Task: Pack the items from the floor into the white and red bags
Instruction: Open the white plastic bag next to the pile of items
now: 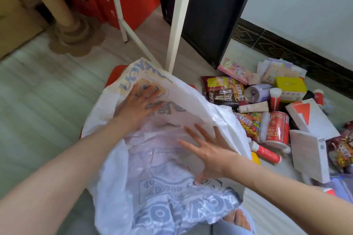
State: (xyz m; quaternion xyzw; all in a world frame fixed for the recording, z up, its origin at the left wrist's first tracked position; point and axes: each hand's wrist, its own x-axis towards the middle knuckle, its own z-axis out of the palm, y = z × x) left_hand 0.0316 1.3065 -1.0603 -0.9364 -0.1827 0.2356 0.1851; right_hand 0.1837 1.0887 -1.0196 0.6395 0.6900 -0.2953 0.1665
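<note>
Nothing is seen packed yet; the white bag (pixel 191 101) looks empty and is only being spread. Left of the bag's middle, the left hand (pixel 137 105) is pushed inside, fingers straight against the film. A red bag (pixel 114 76) peeks from under its far-left edge. The bag's long axis runs near to far, mouth seemingly toward the wearer. The right hand (pixel 208 149) is laid flat, fingers splayed. Right of the bag, the items (pixel 277 112) are all left on the floor.
</note>
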